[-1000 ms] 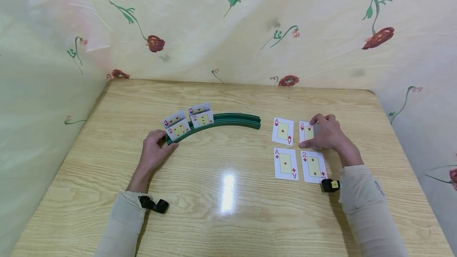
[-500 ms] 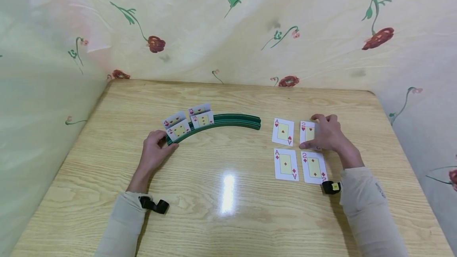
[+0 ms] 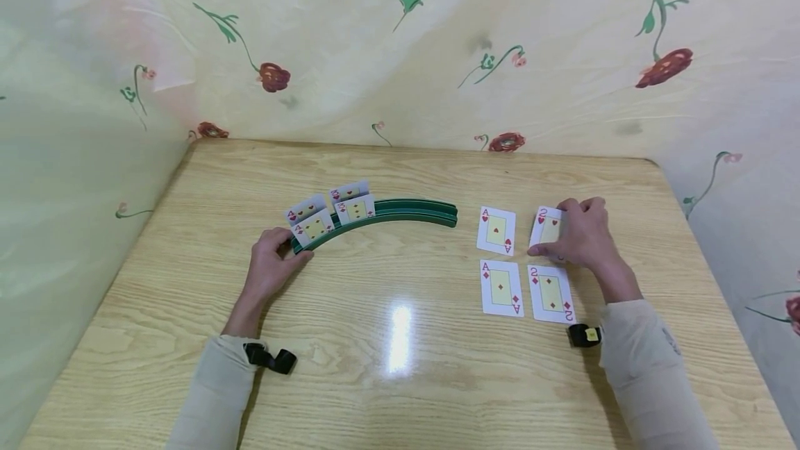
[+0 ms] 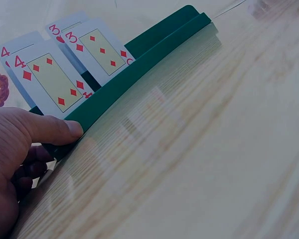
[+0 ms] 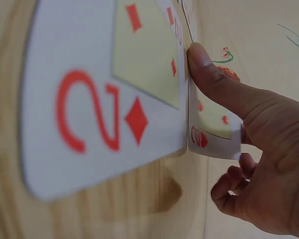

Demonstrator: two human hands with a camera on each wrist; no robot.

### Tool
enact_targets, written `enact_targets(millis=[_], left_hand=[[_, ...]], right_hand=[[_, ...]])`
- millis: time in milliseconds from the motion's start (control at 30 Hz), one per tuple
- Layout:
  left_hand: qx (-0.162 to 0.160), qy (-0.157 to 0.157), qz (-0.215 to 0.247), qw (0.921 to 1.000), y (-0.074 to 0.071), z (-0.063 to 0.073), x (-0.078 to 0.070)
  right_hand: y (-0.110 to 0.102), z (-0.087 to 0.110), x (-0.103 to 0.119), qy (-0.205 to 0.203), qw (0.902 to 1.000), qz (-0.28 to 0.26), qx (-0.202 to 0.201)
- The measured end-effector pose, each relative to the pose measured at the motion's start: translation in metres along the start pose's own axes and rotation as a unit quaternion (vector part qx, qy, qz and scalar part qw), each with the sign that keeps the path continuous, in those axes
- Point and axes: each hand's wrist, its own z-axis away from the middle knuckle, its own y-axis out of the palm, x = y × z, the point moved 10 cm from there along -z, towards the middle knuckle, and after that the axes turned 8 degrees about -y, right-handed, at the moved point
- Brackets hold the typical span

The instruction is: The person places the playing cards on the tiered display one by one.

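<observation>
My left hand (image 3: 270,266) grips the left end of a curved green card holder (image 3: 415,211), its thumb on the front wall in the left wrist view. In the holder's left part stand the four of diamonds (image 3: 313,228) and three of diamonds (image 3: 355,210). The four of hearts (image 3: 305,208) and three of hearts (image 3: 350,191) lean behind them. On the right, my right hand (image 3: 586,235) pinches the two of hearts (image 3: 546,225) between thumb and fingers. That card is tilted, and the hand hides its right side.
The ace of hearts (image 3: 496,230), ace of diamonds (image 3: 501,287) and two of diamonds (image 3: 551,294) lie face up beside the right hand. Floral cloth (image 3: 350,54) rises behind the wooden table (image 3: 400,408). A black strapped device (image 3: 271,358) sits at the left wrist.
My right hand has shifted a little to the right, and the two of hearts has moved with it and tipped up. The left hand and the holder stay put.
</observation>
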Motion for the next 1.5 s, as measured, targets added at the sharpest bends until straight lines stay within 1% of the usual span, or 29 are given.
enact_targets(millis=[133,300,433,533,600,733,800,900,1067,1167,1300,1433,1500], left_hand=[[-0.01,0.008,0.002,0.9999,-0.002,0.0,-0.003],[-0.014,0.013,0.001,0.9998,-0.004,0.001,-0.005],[-0.01,0.009,0.003,0.9999,-0.003,0.001,-0.004],[-0.007,0.007,0.003,0.9999,-0.003,0.0,-0.004],[-0.008,0.007,0.002,0.9999,-0.002,0.0,-0.003],[-0.009,0.008,0.002,0.9999,-0.002,0.0,-0.003],[-0.009,0.007,0.002,0.9999,-0.002,0.0,-0.002],[-0.008,0.006,0.001,0.9999,-0.002,0.0,-0.001],[-0.007,0.01,0.004,0.9999,-0.001,0.0,-0.001],[-0.008,0.011,0.004,0.9999,-0.002,0.001,-0.002],[-0.009,0.011,0.002,0.9999,-0.002,0.001,-0.002],[-0.007,0.008,0.001,0.9999,-0.001,0.001,-0.001],[-0.006,0.007,0.001,1.0,0.0,0.001,0.0]], right_hand=[[-0.009,0.001,-0.004,0.007,0.9996,0.021,-0.016],[-0.015,0.002,-0.005,0.006,0.9978,0.066,-0.002],[-0.019,0.004,-0.004,-0.002,0.9968,0.079,0.001],[-0.023,0.007,-0.002,-0.015,0.9974,0.07,-0.008],[-0.027,0.01,0.001,-0.029,0.9979,0.054,-0.019],[-0.038,0.018,0.009,-0.071,0.9958,0.026,-0.052],[-0.043,0.021,0.012,-0.092,0.9935,0.021,-0.064],[-0.046,0.024,0.015,-0.111,0.9915,0.016,-0.066],[-0.05,0.028,0.021,-0.127,0.9895,0.005,-0.068],[-0.059,0.03,0.029,-0.137,0.9862,-0.004,-0.093],[-0.073,0.03,0.046,-0.147,0.9785,-0.024,-0.143],[-0.086,0.027,0.07,-0.166,0.9658,-0.047,-0.194],[-0.091,0.025,0.082,-0.179,0.959,-0.064,-0.211]])
